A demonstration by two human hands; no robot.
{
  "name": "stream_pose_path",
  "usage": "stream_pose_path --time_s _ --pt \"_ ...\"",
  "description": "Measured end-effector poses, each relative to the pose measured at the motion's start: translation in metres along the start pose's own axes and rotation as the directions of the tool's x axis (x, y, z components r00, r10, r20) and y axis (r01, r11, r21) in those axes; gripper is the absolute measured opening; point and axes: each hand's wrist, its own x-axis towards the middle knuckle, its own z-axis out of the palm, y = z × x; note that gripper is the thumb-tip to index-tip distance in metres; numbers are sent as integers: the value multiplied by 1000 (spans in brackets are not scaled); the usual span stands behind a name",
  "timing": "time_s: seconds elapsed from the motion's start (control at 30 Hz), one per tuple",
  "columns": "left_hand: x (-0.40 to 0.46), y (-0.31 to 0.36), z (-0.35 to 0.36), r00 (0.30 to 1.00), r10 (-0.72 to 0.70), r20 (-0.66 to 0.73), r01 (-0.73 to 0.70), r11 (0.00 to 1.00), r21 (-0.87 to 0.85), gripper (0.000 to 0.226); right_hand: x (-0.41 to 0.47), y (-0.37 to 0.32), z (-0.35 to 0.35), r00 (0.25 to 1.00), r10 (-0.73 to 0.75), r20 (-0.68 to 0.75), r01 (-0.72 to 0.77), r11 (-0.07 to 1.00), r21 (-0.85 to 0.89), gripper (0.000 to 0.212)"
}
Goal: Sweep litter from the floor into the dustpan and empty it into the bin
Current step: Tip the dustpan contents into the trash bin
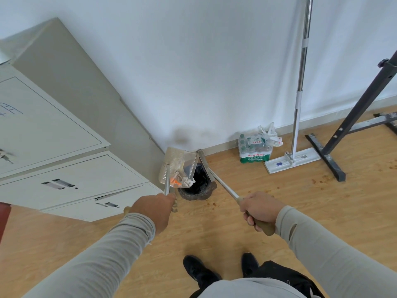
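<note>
The clear plastic long-handled dustpan (178, 168) is held tilted over the small round bin lined with a black bag (196, 186), its metal pole gripped by the left hand (153, 208). White crumpled scraps and an orange piece of litter (184, 181) are gathered at the pan's lower lip, just above the bin's rim, so the emptying is judged under way but not finished. The broom with a metal shaft and tan grip (217, 179) is clasped by the right hand (258, 209), fingers curled round the grip, its head beside the bin. Brown crumbs (320, 179) are scattered on the wooden floor (214, 233) further right, so more sweeping appears to be left.
</note>
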Motion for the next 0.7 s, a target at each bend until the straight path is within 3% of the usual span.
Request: stream_pose_path --time_s 0.17,0.7 --pt "-3 -2 -1 1000 -8 15 8 1000 -3 44 -1 3 0 1000 -11 8 10 1000 11 8" --pt "0 2 -6 998 21 51 -24 998 56 48 -6 3 0 1000 -7 13 8 1000 -7 7"
